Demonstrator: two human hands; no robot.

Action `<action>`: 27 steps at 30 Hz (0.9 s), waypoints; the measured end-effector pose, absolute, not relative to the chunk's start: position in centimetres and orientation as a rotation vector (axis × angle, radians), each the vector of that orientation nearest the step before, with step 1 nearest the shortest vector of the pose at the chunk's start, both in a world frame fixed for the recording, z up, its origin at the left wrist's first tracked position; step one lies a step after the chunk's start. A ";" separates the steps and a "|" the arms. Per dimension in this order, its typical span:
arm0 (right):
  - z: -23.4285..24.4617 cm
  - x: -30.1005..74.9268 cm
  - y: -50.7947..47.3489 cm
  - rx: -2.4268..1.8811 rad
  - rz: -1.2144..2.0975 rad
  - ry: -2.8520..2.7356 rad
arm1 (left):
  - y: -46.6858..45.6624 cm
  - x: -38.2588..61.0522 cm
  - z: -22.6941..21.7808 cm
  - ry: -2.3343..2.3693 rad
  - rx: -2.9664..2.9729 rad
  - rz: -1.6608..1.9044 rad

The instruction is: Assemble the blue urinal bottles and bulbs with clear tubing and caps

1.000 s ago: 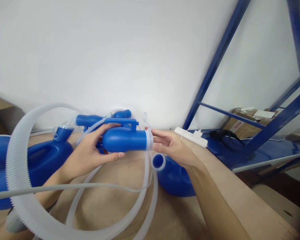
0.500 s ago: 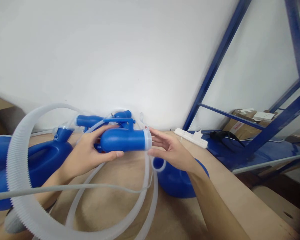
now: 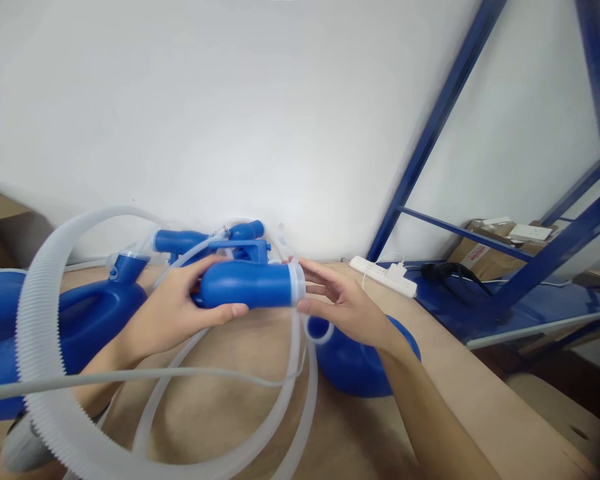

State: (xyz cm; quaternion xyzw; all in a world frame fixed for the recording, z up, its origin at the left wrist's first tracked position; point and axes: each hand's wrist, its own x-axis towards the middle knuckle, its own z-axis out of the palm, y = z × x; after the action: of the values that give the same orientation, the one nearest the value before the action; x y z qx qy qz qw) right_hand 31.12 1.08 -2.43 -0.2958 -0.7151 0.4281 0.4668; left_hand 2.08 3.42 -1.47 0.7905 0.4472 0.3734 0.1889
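Observation:
A blue plastic urinal bottle (image 3: 245, 283) with a handle along its far side lies level between my hands, its rounded end to the left. My left hand (image 3: 183, 293) wraps round that end, with the thumb along the near side. At the mouth sits a translucent white collar (image 3: 297, 283), and my right hand (image 3: 337, 293) grips it between thumb and fingers. Just below my right hand is a larger blue container (image 3: 360, 363) with a pale-rimmed opening. Beyond the bottle, more blue handled pieces (image 3: 183, 241) are partly hidden.
A ribbed translucent hose (image 3: 37, 320) loops across the left and front. Thinner clear tubing (image 3: 307, 413) and a grey cable (image 3: 180, 373) cross the table. At left stands a blue jug (image 3: 95, 310). A white power strip (image 3: 383, 276) lies right, beside a blue metal frame (image 3: 437, 120).
The bottle has rolled slightly, its handle tipping away toward the wall. Both hands keep their places on it, and the whole view has shifted a little.

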 end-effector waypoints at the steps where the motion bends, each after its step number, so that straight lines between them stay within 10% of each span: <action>1: -2.5 31.1 1.1 -0.730 1.056 -1.753 | 3.4 2.1 -1.4 1.255 2.241 1.048; 27: -2.8 31.2 1.4 -0.841 1.067 -1.773 | 2.8 2.5 -1.4 1.217 2.370 1.020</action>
State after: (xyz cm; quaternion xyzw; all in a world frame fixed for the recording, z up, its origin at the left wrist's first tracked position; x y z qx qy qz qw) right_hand 31.22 1.45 -2.78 -0.3383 -0.7133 0.4293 0.4386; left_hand 2.47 2.84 -1.41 0.8222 0.4220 0.3539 0.1439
